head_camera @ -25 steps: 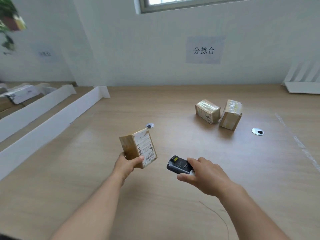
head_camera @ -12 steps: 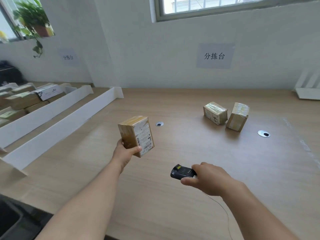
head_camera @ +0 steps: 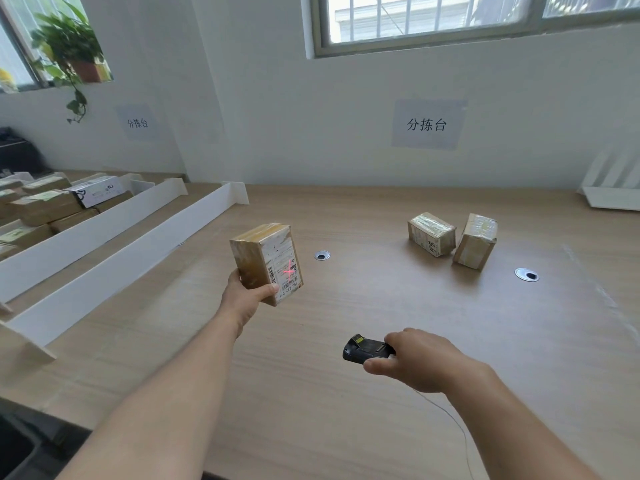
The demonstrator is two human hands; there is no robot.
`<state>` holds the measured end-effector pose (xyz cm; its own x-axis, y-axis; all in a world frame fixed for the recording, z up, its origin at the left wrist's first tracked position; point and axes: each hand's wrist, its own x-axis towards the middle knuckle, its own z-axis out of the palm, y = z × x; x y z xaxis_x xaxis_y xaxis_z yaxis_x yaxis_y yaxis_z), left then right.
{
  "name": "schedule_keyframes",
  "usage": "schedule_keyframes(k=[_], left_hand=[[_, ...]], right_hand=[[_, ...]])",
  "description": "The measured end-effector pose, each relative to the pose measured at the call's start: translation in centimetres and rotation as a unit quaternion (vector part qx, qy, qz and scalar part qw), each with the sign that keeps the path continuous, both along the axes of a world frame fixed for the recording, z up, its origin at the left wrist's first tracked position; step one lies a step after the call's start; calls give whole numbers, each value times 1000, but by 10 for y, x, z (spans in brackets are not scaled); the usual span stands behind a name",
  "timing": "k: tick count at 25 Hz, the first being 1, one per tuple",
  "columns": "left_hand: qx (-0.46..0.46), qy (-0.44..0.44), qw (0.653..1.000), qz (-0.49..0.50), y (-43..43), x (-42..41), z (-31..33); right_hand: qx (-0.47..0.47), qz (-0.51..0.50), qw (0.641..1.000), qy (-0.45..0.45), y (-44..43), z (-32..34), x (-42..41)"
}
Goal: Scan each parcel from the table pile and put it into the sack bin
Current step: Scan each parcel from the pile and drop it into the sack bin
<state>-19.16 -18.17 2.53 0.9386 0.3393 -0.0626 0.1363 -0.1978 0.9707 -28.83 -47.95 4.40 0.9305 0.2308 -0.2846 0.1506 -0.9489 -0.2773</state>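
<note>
Head view: the left grip (head_camera: 247, 296) holds a taped brown parcel (head_camera: 258, 259) clear of the surface (head_camera: 346, 427). The thumb lies across the parcel's lower near edge and the fingers are hidden behind it. The parcel's long axis stands nearly upright, leaning slightly, and its label (head_camera: 282, 263) faces the right grip (head_camera: 420, 362). That grip is curled round a black scanner (head_camera: 363, 350), low over the surface, with a thin cable (head_camera: 457, 427) trailing back from it.

Seen from the right grip, the parcel lies forward, higher and to the left, well apart. The scanner's nose points that way, and a red aiming cross (head_camera: 289, 271) falls on the label close to its printed barcodes. The scan looks to be the step in hand. Once it reads, the drop should fall to the left grip, which already has the parcel.

No sack bin shows plainly. A dark shape (head_camera: 20, 445) below the surface edge, on the left grip's outer side, may be it, but I cannot tell. Two more parcels (head_camera: 431, 233) (head_camera: 474, 240) lie close together on the surface, beyond the right grip and nearer to it than to the left.
</note>
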Motion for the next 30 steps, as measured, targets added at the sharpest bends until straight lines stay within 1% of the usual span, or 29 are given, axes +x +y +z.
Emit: schedule_keyframes(k=[4,7,12,15,18,21,24,30], left_hand=[[-2,7,1000,3,6,-2,0],[-1,8,1000,9,11,-4,1],[-2,8,1000,18,16,-7,1],[2,10,1000,21,17,-11,1],[17,6,999,35,16,-20,1],[36,-1,997,66,14,-42,-6],[48,5,992,116,16,-80,-19],[74,28,970,228,46,-166,-30]], right_hand=[[-1,2,1000,4,5,3,0],[-8,4,1000,23,7,2,0],[3,0,999,37,11,2,-1],[-2,5,1000,23,14,5,-1],[-18,3,1000,-14,16,8,-2],[-26,12,997,-68,21,7,-4],[8,34,994,-102,34,4,-5],[11,133,986,-101,84,-4,-10]])
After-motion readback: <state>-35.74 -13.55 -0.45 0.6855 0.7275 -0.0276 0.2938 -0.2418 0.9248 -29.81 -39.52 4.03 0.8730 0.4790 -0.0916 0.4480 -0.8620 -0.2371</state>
